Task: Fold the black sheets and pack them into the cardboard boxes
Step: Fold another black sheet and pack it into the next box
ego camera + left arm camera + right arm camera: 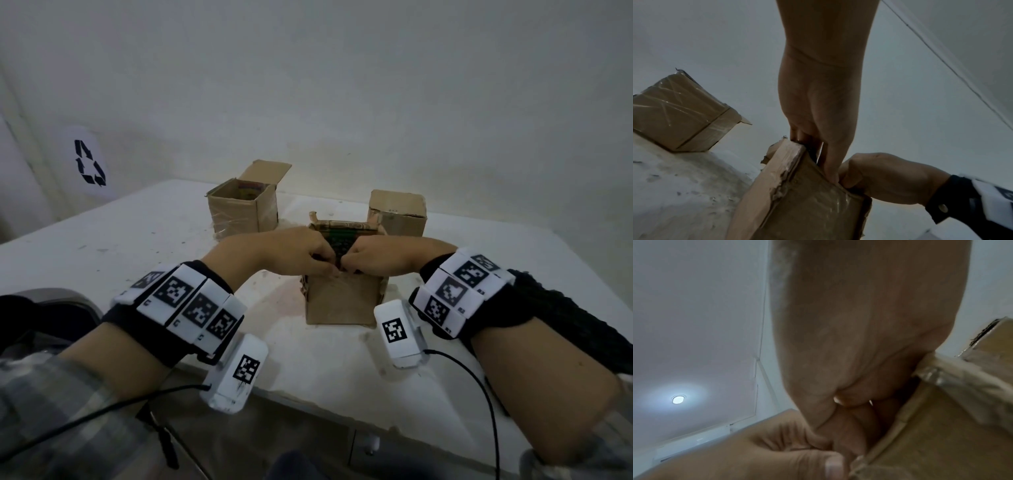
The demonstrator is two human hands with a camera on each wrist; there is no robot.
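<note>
A small cardboard box [342,305] stands open near the table's front edge, and both my hands meet over its near rim. My left hand [322,263] curls its fingers into the opening, with the thumb down the outside of the front wall. My right hand [354,263] grips the same rim beside it. A dark strip of the black sheet [337,250] shows between the hands, inside the box. In the left wrist view that black sheet [813,151] is pinched between my left fingers [797,134] and the box wall [807,203]. Most of the sheet is hidden.
Two more cardboard boxes stand behind: an open one [239,209] at back left with its flap up, and another [397,212] at back right. The white table [120,246] is stained. A wall with a recycling sign [89,162] is close behind.
</note>
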